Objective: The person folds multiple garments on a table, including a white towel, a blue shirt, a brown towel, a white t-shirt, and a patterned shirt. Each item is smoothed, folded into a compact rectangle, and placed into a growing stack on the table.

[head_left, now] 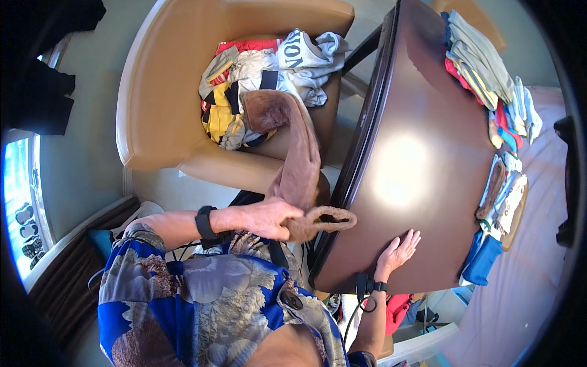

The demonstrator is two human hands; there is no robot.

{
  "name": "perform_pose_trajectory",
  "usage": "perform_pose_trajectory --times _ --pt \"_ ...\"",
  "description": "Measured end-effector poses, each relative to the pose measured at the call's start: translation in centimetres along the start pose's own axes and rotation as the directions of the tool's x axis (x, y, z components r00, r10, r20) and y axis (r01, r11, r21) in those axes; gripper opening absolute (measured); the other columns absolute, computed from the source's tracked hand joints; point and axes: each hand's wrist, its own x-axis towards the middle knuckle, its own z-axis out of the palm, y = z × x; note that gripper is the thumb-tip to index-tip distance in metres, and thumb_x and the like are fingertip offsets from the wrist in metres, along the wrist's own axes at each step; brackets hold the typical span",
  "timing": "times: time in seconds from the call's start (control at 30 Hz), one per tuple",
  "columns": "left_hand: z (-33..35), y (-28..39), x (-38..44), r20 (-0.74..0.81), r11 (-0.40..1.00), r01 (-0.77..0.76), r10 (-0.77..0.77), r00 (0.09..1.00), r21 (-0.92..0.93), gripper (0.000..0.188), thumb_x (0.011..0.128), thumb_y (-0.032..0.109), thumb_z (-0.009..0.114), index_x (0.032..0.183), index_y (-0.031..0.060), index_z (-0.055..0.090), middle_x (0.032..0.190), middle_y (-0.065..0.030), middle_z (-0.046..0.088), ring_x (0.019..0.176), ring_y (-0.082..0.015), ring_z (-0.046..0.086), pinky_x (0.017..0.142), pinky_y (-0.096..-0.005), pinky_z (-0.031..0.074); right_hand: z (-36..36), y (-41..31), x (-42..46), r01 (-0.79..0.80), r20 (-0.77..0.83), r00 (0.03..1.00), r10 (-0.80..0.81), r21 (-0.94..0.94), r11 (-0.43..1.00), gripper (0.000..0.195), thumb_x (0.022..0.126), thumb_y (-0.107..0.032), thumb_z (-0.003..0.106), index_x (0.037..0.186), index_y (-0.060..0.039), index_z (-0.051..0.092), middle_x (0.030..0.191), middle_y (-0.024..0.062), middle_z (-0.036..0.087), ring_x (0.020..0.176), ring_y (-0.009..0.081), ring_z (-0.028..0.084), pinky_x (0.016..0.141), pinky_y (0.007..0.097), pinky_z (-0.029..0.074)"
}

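Note:
My left hand (270,219) grips a long brown plush garment (298,169) near one end. That end forms an open loop, like a cuff or leg opening, and juts over the near edge of the dark brown table (440,192). From my hand, the garment runs up to the tan armchair (156,91), and its far end lies against a heap of clothes (257,64) on the seat. My right hand (398,253) is spread palm down at the table's near end, holding nothing; the palm's contact is hidden.
Folded clothes (479,55) are stacked along the table's far edge, with socks (506,133) beside them. A blue folded cloth (481,259) and a brown plush piece (493,190) lie farther along. Beyond is a pale sheet-covered surface (527,275). A cable (355,316) hangs by my right wrist.

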Motion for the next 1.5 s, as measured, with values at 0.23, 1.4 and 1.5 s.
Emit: perform_pose_trajectory --times 0.23,1.4,1.5 --pt "4.2 2.7 -0.3 0.113 0.979 -0.183 0.173 0.978 0.085 0.021 0.065 0.007 0.059 0.082 -0.0013 0.049 0.058 -0.0186 0.049 0.052 -0.0306 0.05 0.051 -0.0381 0.04 -2.8 -4.5 -1.3 0.031 0.082 0.991 -0.104 0.621 0.783 0.046 0.089 -0.027 0.05 0.126 0.0011 0.05 0.137 0.0203 0.043 0.132 0.0322 0.033 0.109 0.0421 0.023" --pt "-1.7 13.1 1.8 -0.098 0.459 -0.419 0.757 0.646 0.783 0.024 0.065 0.007 0.069 0.083 0.0063 0.054 0.079 -0.0097 0.055 0.074 -0.0315 0.059 0.062 -0.0379 0.048 -17.6 -14.9 0.3 0.243 0.086 0.923 -0.375 0.627 0.74 0.027 0.072 -0.014 0.075 0.081 -0.0008 0.054 0.06 0.0162 0.054 0.049 0.0258 0.053 0.05 0.0333 0.045" --pt "-2.4 15.4 3.0 -0.17 0.532 -0.545 0.799 0.577 0.648 0.023 0.065 0.003 0.066 0.085 0.0025 0.055 0.075 -0.014 0.058 0.071 -0.034 0.059 0.061 -0.0364 0.047 -19.8 -15.0 2.1 0.257 0.025 0.933 -0.359 0.65 0.715 0.025 0.073 -0.013 0.075 0.084 -0.0006 0.055 0.063 0.0156 0.057 0.052 0.0256 0.054 0.052 0.032 0.046"
